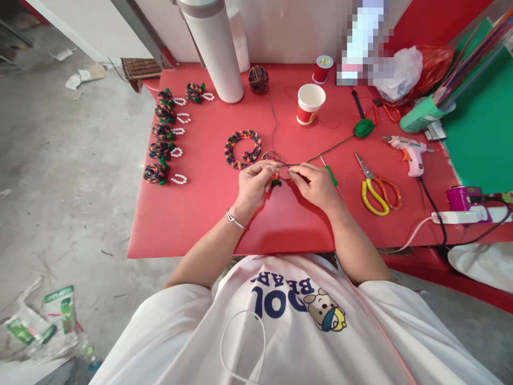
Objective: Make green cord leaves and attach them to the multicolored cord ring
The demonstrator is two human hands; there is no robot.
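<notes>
White printed T-shirt (288,345) lies nearest; beyond it, toward the near right side of the crocheted coil (230,152) on the table (176,224), my left hand (253,184) and right hand (315,184) each pinch dark yarn (284,165) between closed fingertips. I'd best hold the strand lightly taut, with slack toward the green yarn ball (364,128), right of the coil.
</notes>
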